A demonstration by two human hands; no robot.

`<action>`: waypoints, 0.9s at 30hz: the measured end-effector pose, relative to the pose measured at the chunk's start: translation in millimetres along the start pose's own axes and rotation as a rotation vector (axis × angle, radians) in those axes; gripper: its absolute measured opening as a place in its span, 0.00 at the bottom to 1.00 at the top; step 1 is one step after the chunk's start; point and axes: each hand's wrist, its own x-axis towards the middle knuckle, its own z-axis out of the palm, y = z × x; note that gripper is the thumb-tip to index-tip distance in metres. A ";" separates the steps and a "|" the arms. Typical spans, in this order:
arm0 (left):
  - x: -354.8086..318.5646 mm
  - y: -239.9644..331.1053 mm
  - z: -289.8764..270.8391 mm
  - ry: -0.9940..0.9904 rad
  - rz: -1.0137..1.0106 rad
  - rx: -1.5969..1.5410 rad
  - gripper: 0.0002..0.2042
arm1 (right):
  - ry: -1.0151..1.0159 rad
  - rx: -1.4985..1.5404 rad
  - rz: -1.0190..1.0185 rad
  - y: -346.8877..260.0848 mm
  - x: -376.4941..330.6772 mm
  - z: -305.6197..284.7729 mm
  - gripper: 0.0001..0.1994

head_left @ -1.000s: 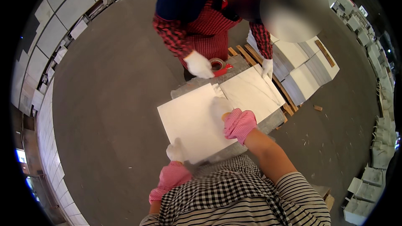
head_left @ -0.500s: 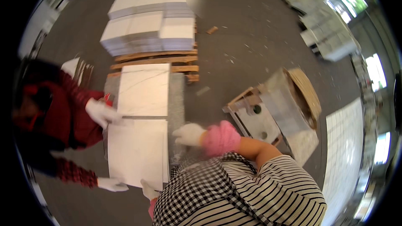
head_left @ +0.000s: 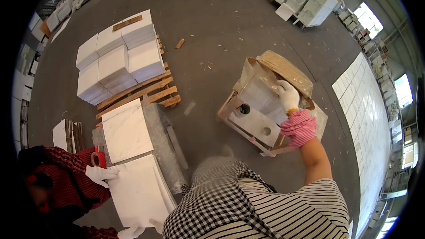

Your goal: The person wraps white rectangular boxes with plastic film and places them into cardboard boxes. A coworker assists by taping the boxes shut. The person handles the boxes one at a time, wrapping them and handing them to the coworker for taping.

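Observation:
My right hand [head_left: 288, 95], in a white glove with a pink cuff, reaches into a carton lined with clear plastic [head_left: 254, 68]. Its fingers look slightly apart at thin whitish sheets [head_left: 264, 92] standing inside; no grip shows. My left hand [head_left: 156, 225], also white-gloved, is at the near edge of stacked white sheets [head_left: 139, 194] on a grey worktable [head_left: 166, 150]. My apron hides most of it, so its fingers are unclear. Beyond the sheets lies a white marble-look tile [head_left: 127, 130] with grey veins. A co-worker's gloved hand [head_left: 102, 175] rests on the left edge of the sheets.
A wooden pallet [head_left: 146, 90] holds several stacks of white tiles [head_left: 117, 64], topped by a wood strip [head_left: 127, 23]. A tape roll [head_left: 95, 158] is beside the co-worker. The carton stands on a wooden crate with a holed panel [head_left: 252, 121]. Laid tiles [head_left: 363, 102] cover the floor at right.
My right hand has moved from beside the worktable rightward into the carton. My view has turned right, and the co-worker's upper hand has settled on the sheets.

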 end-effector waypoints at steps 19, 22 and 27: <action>-232.0 -181.2 60.1 -0.797 -0.735 -0.285 0.21 | -0.673 0.600 0.551 123.3 46.4 -49.1 0.12; -347.9 -49.7 140.1 -0.690 -0.595 0.273 0.15 | -0.670 0.654 0.574 111.5 51.7 -64.6 0.12; -470.5 81.3 211.1 -1.314 0.153 0.201 0.19 | -0.599 0.656 0.440 97.8 52.4 -84.4 0.12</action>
